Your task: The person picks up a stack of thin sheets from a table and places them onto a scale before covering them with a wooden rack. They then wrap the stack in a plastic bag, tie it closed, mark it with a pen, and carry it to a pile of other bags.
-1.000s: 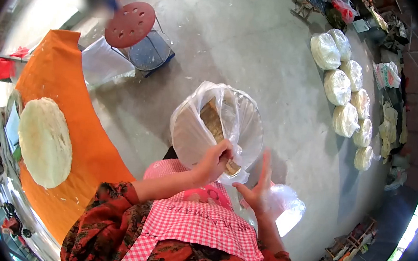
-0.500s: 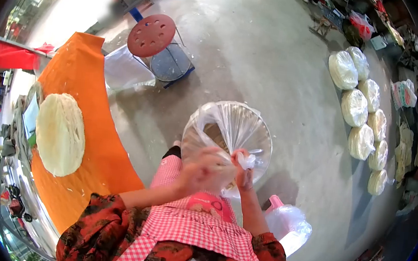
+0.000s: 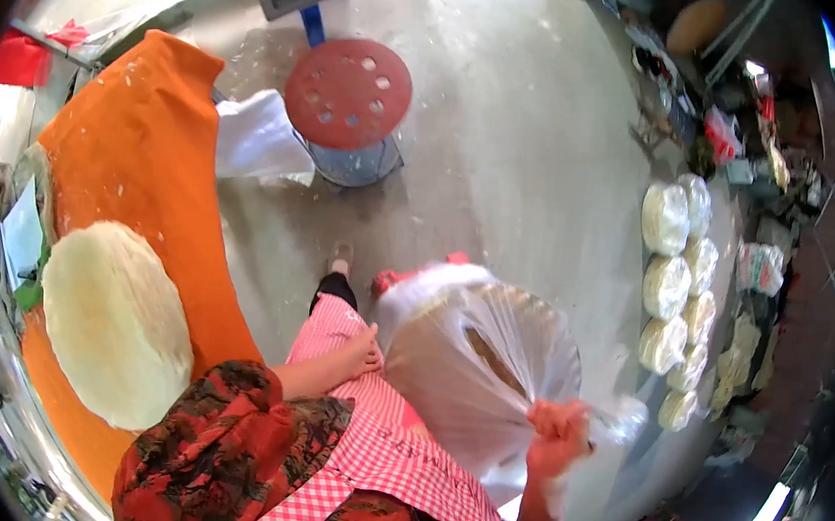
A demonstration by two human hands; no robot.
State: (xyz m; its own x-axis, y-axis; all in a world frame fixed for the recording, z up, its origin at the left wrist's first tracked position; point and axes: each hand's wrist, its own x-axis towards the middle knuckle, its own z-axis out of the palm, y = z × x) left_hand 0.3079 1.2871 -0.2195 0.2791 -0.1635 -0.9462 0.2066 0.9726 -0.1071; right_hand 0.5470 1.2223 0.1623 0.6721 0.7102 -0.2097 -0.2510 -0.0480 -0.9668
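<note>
My right hand (image 3: 558, 437) is closed in a fist around the gathered neck of a clear plastic bag (image 3: 488, 368). The bag is stretched over a wide, round, flat brownish load, tilted in front of my legs. Some loose plastic sticks out past the fist on the right. My left hand (image 3: 360, 353) holds nothing and lies against the pink checked apron (image 3: 392, 419) at my thigh, its fingers loosely apart. To the left, a stack of pale round flat sheets (image 3: 118, 322), like flatbreads, lies on an orange cloth (image 3: 136, 153).
A red round stool (image 3: 348, 93) with holes in its seat stands ahead on the concrete floor. Several bagged round stacks (image 3: 663, 286) sit in two rows at the right. Clutter lines the right wall. A pink-red item (image 3: 390, 281) shows behind the bag.
My left hand has come off the bag and moved left to my thigh. My right hand, still gripping the bag's neck, has moved right and lower, and the bag has tilted.
</note>
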